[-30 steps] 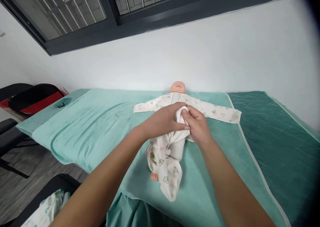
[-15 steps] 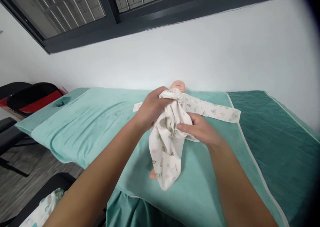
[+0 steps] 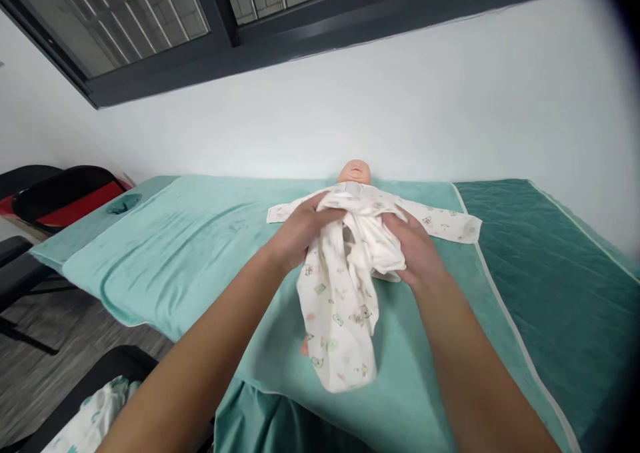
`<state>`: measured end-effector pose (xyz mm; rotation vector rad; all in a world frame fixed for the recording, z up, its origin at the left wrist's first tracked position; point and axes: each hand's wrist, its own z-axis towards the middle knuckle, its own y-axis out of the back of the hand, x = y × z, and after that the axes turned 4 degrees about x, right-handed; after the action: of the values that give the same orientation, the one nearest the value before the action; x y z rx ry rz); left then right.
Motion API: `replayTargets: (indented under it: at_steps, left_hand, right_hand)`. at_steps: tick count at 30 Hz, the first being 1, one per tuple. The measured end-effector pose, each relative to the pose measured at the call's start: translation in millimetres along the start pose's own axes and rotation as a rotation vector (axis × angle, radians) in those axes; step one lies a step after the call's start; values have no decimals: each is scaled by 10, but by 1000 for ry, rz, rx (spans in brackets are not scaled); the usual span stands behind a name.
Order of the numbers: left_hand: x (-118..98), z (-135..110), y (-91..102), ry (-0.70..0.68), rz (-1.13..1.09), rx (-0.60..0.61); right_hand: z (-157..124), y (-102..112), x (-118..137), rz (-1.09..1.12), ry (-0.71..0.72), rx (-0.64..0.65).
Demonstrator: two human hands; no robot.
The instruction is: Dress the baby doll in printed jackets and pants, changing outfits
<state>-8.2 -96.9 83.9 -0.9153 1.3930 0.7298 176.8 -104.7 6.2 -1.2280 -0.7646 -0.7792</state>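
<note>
A baby doll (image 3: 355, 171) lies on its back on the bed, its head toward the wall. It wears a white printed baby top (image 3: 447, 224) with both sleeves spread out sideways. Over its body I hold up white baby pants (image 3: 343, 333) in a similar print. My left hand (image 3: 305, 230) pinches the upper left edge of the pants between thumb and fingers. On the other side, my right hand (image 3: 415, 246) grips the bunched cloth near the opening, its fingers partly hidden. The lower part hangs down toward me and covers most of the doll's legs; a bit of a foot (image 3: 305, 347) shows.
A light green sheet (image 3: 210, 253) covers the bed, with a darker green cover (image 3: 550, 293) at the right. A white wall (image 3: 425, 106) stands behind. Black folding chairs (image 3: 70, 196) are at the left. Patterned cloth (image 3: 95, 413) lies on a black seat at lower left.
My right hand has shifted up and right, drawing the pants' opening wider. The pants' hanging part has dropped slightly and spread flatter. More of the top's neck and left sleeve shows.
</note>
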Motion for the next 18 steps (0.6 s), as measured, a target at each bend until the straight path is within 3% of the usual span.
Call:
replayTargets:
  at_steps: [3, 5, 9, 12, 15, 18]
  left_hand:
    - [69, 81, -25, -11, -140, -45]
    - [103, 99, -41, 40, -185, -27]
    - [127, 24, -31, 159, -208, 18]
    - [119, -80, -15, 199, -12, 156]
    - [129, -156, -46, 212, 278, 248]
    - [172, -172, -114, 172, 348, 164]
  right_hand:
    - [-80, -20, -8, -124, -193, 252]
    - [-97, -43, -49, -166, -253, 320]
    - [-22, -77, -153, -34, -155, 117]
    - [52, -76, -182, 42, -23, -65]
    - [74, -77, -176, 20, 16, -106]
    - [59, -94, -174, -39, 61, -119]
